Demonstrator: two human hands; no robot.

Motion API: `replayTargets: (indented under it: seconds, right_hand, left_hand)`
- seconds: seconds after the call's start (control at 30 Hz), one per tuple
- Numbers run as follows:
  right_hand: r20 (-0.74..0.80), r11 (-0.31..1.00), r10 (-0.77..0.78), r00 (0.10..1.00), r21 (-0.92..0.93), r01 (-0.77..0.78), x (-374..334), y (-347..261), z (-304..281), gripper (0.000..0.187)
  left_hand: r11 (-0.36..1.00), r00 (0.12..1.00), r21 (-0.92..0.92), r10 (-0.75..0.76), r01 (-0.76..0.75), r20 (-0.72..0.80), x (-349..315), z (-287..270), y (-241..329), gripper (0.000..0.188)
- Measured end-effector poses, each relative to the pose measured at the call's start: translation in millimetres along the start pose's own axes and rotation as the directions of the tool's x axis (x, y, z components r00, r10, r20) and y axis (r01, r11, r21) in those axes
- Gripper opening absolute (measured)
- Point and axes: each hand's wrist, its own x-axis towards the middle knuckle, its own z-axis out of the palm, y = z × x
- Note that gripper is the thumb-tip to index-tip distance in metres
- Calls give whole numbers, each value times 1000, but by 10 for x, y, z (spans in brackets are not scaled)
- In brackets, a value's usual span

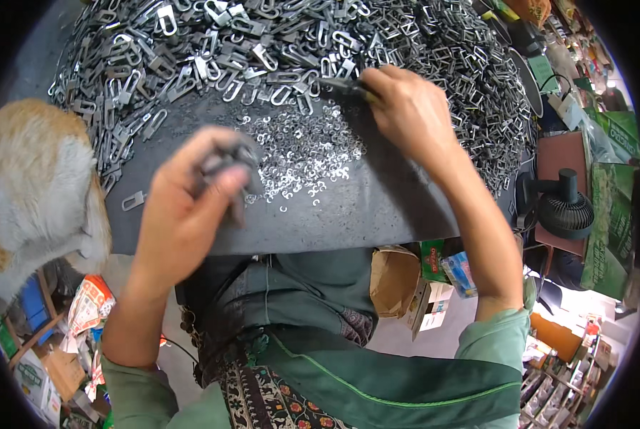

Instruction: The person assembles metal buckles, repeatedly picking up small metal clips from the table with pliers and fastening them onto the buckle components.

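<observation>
My left hand (187,196), blurred by motion, is closed around several grey metal pieces (242,151) above the near left of the table. Their exact kind is smeared. At the edge of the big heap, my right hand (409,104) grips a dark tool with a pointed tip (343,84), mostly hidden by the fingers. Its tip is among the looped flat metal pulls (263,57), each with a long slot. Between my hands lies a scatter of tiny C-shaped metal clips (298,154). One loose pull (133,201) lies left of my left hand.
The dark table (320,222) carries a second dense heap of darker metal frames (470,79) on the right. An orange and white cat (37,186) is at the left edge. A small black fan (566,207) stands at the right, and a cardboard box (393,282) is below the table.
</observation>
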Motion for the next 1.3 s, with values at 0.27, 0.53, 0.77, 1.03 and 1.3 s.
replayTargets:
  seconds: [0.27, 0.53, 0.77, 1.03, 1.3]
  right_hand:
    - [370, 976, 125, 921, 120, -181, -641, -151, -468, 17]
    - [25, 951, 292, 956, 100, -293, -1091, -388, -258, 24]
    - [160, 894, 321, 933, 274, -354, -1231, -649, -459, 21]
    - [475, 277, 259, 841, 798, -536, -1128, -1122, -612, 14]
    - [327, 492, 25, 945, 819, -296, -1099, -1062, -721, 20]
  left_hand:
    - [920, 945, -243, -264, 306, 191, -687, 181, -220, 20]
    - [940, 925, -122, -280, 318, 256, -701, 444, -327, 20]
    - [910, 923, -204, -316, 360, 221, -695, 514, -333, 19]
    - [918, 920, -176, -311, 356, 239, -668, 492, -263, 20]
    - [834, 836, -277, -335, 478, 434, -654, 380, -299, 17]
